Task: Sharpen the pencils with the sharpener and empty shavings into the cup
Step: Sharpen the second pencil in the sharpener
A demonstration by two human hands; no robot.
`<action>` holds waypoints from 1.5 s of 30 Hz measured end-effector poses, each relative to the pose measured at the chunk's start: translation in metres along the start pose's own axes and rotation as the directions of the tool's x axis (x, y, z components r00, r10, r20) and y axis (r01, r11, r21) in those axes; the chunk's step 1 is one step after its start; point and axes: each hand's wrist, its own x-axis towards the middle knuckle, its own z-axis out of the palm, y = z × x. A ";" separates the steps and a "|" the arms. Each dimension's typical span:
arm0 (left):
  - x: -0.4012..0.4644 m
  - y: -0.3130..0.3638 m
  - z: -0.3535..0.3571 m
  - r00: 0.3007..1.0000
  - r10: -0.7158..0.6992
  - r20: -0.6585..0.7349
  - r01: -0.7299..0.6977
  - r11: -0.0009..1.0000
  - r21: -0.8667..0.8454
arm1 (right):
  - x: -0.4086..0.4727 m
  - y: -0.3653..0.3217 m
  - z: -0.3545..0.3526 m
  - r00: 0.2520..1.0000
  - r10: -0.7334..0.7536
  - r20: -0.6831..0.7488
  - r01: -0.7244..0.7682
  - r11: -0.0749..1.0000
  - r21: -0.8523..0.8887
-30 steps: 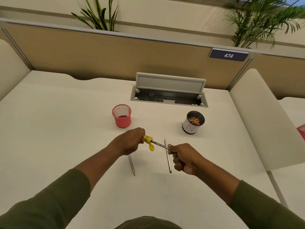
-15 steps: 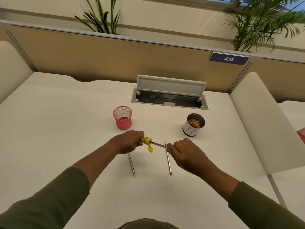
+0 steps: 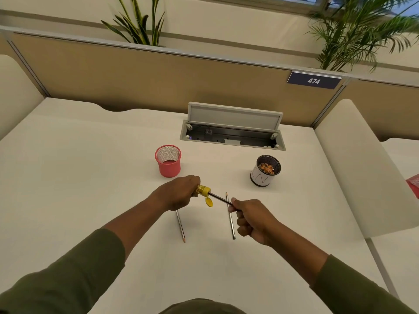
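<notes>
Yellow sharpener [image 3: 203, 190] is sitting gripped in the left hand [image 3: 179, 194] above the desk [image 3: 90, 177] while the right hand [image 3: 251, 217], flatter half a second ago, is curling round the pencil [image 3: 221, 199] again, suggesting another twist.

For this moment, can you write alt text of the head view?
Left hand holds a yellow sharpener while the right hand grips a pencil pushed into it. Two more pencils lie on the white desk, with a pink mesh cup and a shavings-filled cup beyond.
</notes>
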 end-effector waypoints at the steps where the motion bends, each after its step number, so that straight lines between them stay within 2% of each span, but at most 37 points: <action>1: 0.000 -0.001 0.000 1.000 -0.002 0.007 0.002 1.000 -0.004 | -0.001 0.002 -0.001 0.995 -0.102 -0.014 0.099 0.984 -0.151; 2: 0.000 -0.002 0.000 1.000 -0.001 0.014 0.001 1.000 -0.007 | -0.003 0.004 -0.002 0.974 -0.228 -0.007 0.212 0.916 -0.341; 3: 0.000 -0.002 -0.001 1.000 0.003 0.018 -0.003 1.000 -0.012 | -0.003 0.007 -0.005 0.928 -0.371 0.023 0.324 0.779 -0.537; 5: -0.001 -0.004 -0.004 1.000 0.014 0.024 -0.014 1.000 -0.023 | -0.002 0.014 -0.012 0.772 -0.614 0.167 0.478 0.387 -0.788; 6: -0.001 -0.005 -0.005 0.999 0.020 0.027 -0.019 0.999 -0.028 | -0.002 0.015 -0.017 0.670 -0.691 0.271 0.515 0.171 -0.840; 8: -0.001 -0.005 -0.006 0.998 0.033 0.045 -0.031 0.999 -0.025 | 0.003 0.015 -0.026 0.485 -0.716 0.501 0.501 -0.242 -0.831; 9: -0.001 -0.004 -0.005 0.998 0.039 0.052 -0.037 0.999 -0.025 | 0.006 0.015 -0.030 0.404 -0.707 0.580 0.471 -0.383 -0.795; 11: 0.000 -0.002 -0.004 0.998 0.040 0.052 -0.039 0.999 -0.030 | 0.012 0.013 -0.034 0.290 -0.712 0.640 0.423 -0.504 -0.753; 13: 0.000 -0.001 -0.003 0.999 0.029 0.032 -0.027 0.999 -0.038 | 0.015 0.014 -0.031 0.255 -0.751 0.609 0.414 -0.485 -0.770; 15: -0.001 -0.001 -0.001 1.000 0.014 0.006 -0.014 0.999 -0.046 | 0.016 0.017 -0.025 0.283 -0.804 0.523 0.473 -0.357 -0.805; 17: -0.003 0.000 0.001 1.000 0.002 -0.024 -0.003 0.999 -0.054 | 0.013 0.019 -0.016 0.354 -0.855 0.379 0.551 -0.137 -0.823; 18: -0.003 0.000 0.002 0.999 -0.002 -0.044 0.000 0.998 -0.060 | 0.009 0.017 -0.009 0.433 -0.861 0.268 0.561 0.025 -0.827; 19: -0.003 0.001 0.002 0.998 -0.003 -0.064 -0.001 0.998 -0.063 | 0.005 0.014 -0.002 0.548 -0.826 0.134 0.541 0.229 -0.809; 20: -0.003 0.002 0.003 0.997 0.000 -0.078 -0.004 0.998 -0.057 | 0.002 0.010 0.003 0.704 -0.710 -0.023 0.483 0.503 -0.716; 21: -0.002 0.002 0.002 0.996 0.008 -0.088 -0.012 0.999 -0.040 | 0.000 0.007 0.007 0.860 -0.484 -0.164 0.354 0.795 -0.492; 22: -0.002 0.002 0.002 0.996 0.019 -0.092 -0.021 1.000 -0.021 | -0.003 0.004 0.011 0.963 -0.198 -0.183 0.167 0.971 -0.174; 23: -0.002 0.003 0.001 0.996 0.029 -0.090 -0.029 1.000 -0.003 | -0.005 0.004 0.012 0.993 0.016 -0.118 -0.008 0.997 0.071; 24: -0.002 0.003 0.000 0.996 0.039 -0.080 -0.038 0.999 0.013 | -0.006 0.004 0.010 0.991 0.119 -0.054 -0.108 0.979 0.175; 26: -0.003 0.002 0.000 0.997 0.046 -0.057 -0.044 0.999 0.030 | -0.007 0.003 0.008 0.991 0.134 0.011 -0.134 0.977 0.164; 27: -0.004 0.001 0.001 0.998 0.045 -0.043 -0.044 0.998 0.033 | -0.008 0.002 0.007 0.996 0.085 0.001 -0.085 0.993 0.078; 28: -0.004 0.001 0.001 0.999 0.044 -0.030 -0.043 0.998 0.035 | -0.009 0.003 0.005 0.999 -0.019 -0.026 0.016 0.995 -0.096; 29: -0.004 0.000 0.001 0.999 0.041 -0.016 -0.040 0.999 0.036 | -0.011 0.003 0.003 0.987 -0.157 -0.033 0.138 0.936 -0.325; 30: -0.003 -0.001 0.001 0.999 0.039 0.000 -0.039 0.999 0.035 | -0.011 0.006 0.001 0.949 -0.314 -0.016 0.254 0.797 -0.547; 31: -0.002 -0.002 0.000 0.999 0.040 0.015 -0.040 0.999 0.029 | -0.010 0.009 -0.003 0.881 -0.472 0.034 0.354 0.609 -0.710; 32: -0.002 -0.003 0.000 0.999 0.047 0.026 -0.047 0.999 0.019 | -0.009 0.013 -0.008 0.787 -0.602 0.136 0.447 0.404 -0.798; 33: -0.001 -0.003 -0.001 0.998 0.054 0.036 -0.054 0.999 0.009 | -0.008 0.015 -0.013 0.675 -0.688 0.265 0.507 0.173 -0.844; 34: -0.001 -0.003 -0.002 0.997 0.061 0.047 -0.061 0.998 0.002 | -0.004 0.016 -0.019 0.563 -0.721 0.405 0.518 -0.074 -0.852; 35: -0.001 -0.003 -0.004 0.996 0.065 0.058 -0.065 0.998 -0.001 | 0.000 0.017 -0.024 0.484 -0.705 0.518 0.495 -0.268 -0.827; 36: 0.000 -0.002 -0.005 0.995 0.068 0.066 -0.068 0.998 -0.003 | 0.003 0.015 -0.028 0.419 -0.691 0.589 0.460 -0.398 -0.794; 38: 0.000 0.000 -0.005 0.995 0.072 0.064 -0.071 0.997 -0.004 | 0.008 0.014 -0.031 0.336 -0.704 0.625 0.419 -0.483 -0.769; 40: 0.001 0.000 -0.004 0.997 0.058 0.045 -0.058 0.998 -0.004 | 0.012 0.016 -0.030 0.308 -0.743 0.594 0.422 -0.452 -0.786; 42: 0.000 0.000 -0.003 0.999 0.040 0.017 -0.040 0.999 -0.005 | 0.014 0.023 -0.023 0.354 -0.798 0.488 0.502 -0.278 -0.819; 44: 0.000 0.000 -0.002 0.999 0.033 -0.016 -0.033 0.999 0.006 | 0.013 0.025 -0.010 0.499 -0.824 0.269 0.571 0.079 -0.817; 45: 0.000 0.000 -0.002 0.999 0.035 -0.031 -0.035 0.999 0.014 | 0.011 0.024 -0.003 0.614 -0.778 0.128 0.566 0.322 -0.759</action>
